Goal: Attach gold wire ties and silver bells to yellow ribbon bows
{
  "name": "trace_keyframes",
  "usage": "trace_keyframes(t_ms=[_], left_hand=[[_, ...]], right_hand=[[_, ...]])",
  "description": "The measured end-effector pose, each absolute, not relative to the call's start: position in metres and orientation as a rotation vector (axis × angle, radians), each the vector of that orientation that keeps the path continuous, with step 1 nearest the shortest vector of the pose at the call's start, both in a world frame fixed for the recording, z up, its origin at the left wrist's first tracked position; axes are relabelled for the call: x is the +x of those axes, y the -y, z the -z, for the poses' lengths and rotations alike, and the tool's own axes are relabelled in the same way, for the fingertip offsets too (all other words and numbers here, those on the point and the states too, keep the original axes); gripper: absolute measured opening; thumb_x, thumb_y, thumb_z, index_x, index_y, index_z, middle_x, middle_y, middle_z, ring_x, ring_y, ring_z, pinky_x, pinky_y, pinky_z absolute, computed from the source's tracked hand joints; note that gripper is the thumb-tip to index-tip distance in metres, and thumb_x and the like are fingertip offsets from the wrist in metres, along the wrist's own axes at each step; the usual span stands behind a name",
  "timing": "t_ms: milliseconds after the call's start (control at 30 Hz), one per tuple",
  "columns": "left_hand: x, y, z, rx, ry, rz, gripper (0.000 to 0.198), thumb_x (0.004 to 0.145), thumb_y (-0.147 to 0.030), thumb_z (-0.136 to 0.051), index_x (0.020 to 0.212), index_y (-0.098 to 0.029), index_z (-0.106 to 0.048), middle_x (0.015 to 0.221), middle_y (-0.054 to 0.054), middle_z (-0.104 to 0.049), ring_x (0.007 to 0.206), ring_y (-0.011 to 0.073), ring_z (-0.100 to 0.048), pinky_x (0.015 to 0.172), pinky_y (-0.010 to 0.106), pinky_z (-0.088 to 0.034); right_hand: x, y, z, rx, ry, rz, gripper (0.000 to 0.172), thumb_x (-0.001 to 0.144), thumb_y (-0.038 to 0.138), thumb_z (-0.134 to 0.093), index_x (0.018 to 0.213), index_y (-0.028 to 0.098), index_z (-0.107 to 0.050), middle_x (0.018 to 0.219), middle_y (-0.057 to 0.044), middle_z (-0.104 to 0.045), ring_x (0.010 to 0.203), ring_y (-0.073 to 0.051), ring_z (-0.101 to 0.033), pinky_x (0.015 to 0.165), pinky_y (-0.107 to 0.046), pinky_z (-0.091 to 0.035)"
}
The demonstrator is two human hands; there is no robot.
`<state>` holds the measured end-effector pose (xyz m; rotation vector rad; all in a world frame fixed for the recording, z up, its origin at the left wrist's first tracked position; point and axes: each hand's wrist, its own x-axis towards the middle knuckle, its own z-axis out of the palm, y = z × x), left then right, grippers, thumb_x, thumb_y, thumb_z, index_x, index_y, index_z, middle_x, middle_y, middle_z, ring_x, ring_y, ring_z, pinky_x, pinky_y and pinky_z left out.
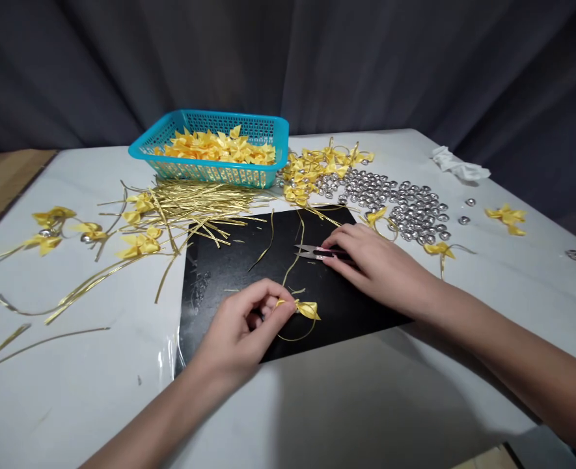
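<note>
My left hand (246, 326) pinches a small yellow ribbon bow (307, 309) with a gold wire tie looped under it, low on a black mat (229, 260). My right hand (370, 260) lies on the mat's right part, fingers closed over small thread snips (312, 251) whose metal blades point left. Loose gold wire pieces lie on the mat between the hands.
A teal basket (219, 170) of yellow bows stands at the back. A pile of gold wire ties (190, 202) spreads to its front left. Silver bells (399, 202) and finished bows (312, 166) lie at the back right. More bows (53, 225) sit left; a white cloth (458, 166) far right.
</note>
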<state>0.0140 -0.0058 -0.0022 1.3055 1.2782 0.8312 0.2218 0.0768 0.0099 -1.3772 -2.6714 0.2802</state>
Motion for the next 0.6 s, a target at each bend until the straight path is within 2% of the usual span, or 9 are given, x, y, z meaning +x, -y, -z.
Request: trace_keyframes(t_ms=[133, 200, 300, 367, 467, 600], left_hand=[[0.013, 0.005, 0.000, 1.292, -1.308, -0.906, 0.016, 0.083, -0.033, -0.053, 0.076, -0.019, -0.056, 0.061, -0.003, -0.048, 0.053, 0.0089, -0.043, 0.047, 0.018, -0.033], [0.013, 0.006, 0.000, 1.293, -1.333, -0.932, 0.016, 0.084, -0.034, -0.052, 0.078, -0.019, -0.054, 0.060, -0.003, -0.050, 0.053, 0.0089, -0.044, 0.048, 0.018, -0.035], [0.013, 0.008, 0.001, 1.325, -1.352, -0.928, 0.017, 0.086, -0.035, -0.050, 0.080, -0.020, -0.053, 0.061, -0.003, -0.051, 0.055, 0.0094, -0.047, 0.048, 0.017, -0.036], [0.013, 0.009, 0.002, 1.348, -1.350, -0.917, 0.016, 0.085, -0.034, -0.050, 0.080, -0.020, -0.054, 0.062, -0.003, -0.052, 0.055, 0.0096, -0.049, 0.048, 0.017, -0.037], [0.011, 0.009, 0.002, 1.314, -1.330, -0.960, 0.013, 0.083, -0.030, -0.054, 0.077, -0.019, -0.056, 0.063, -0.003, -0.055, 0.056, 0.0094, -0.053, 0.051, 0.016, -0.041], [0.010, 0.008, -0.002, 1.203, -1.281, -1.058, 0.008, 0.077, -0.023, -0.059, 0.071, -0.018, -0.057, 0.063, -0.002, -0.060, 0.056, 0.0092, -0.059, 0.052, 0.015, -0.046]], right_hand=[[0.215, -0.071, -0.005, -1.395, 2.559, -0.330, 0.017, 0.092, 0.026, -0.039, 0.098, 0.014, -0.049, 0.097, -0.014, -0.056, 0.092, -0.026, -0.053, 0.078, -0.038, -0.043], [0.211, -0.067, -0.006, -1.380, 2.448, -0.512, 0.018, 0.094, 0.026, -0.035, 0.104, 0.014, -0.043, 0.101, -0.014, -0.055, 0.093, -0.024, -0.054, 0.078, -0.036, -0.043], [0.205, -0.058, -0.011, -1.283, 2.302, -0.936, 0.023, 0.095, 0.029, -0.032, 0.113, 0.015, -0.039, 0.097, -0.009, -0.057, 0.088, -0.019, -0.055, 0.076, -0.030, -0.042], [0.200, -0.051, -0.015, -1.232, 2.207, -1.198, 0.026, 0.095, 0.033, -0.033, 0.113, 0.017, -0.043, 0.093, -0.006, -0.057, 0.084, -0.016, -0.053, 0.074, -0.027, -0.041], [0.195, -0.043, -0.018, -1.210, 2.076, -1.507, 0.029, 0.094, 0.040, -0.037, 0.102, 0.016, -0.053, 0.084, -0.003, -0.055, 0.073, -0.012, -0.049, 0.063, -0.022, -0.037], [0.192, -0.038, -0.015, -1.150, 1.937, -1.742, 0.039, 0.086, 0.051, -0.048, 0.086, 0.013, -0.055, 0.066, 0.002, -0.045, 0.057, -0.008, -0.038, 0.051, -0.021, -0.028]])
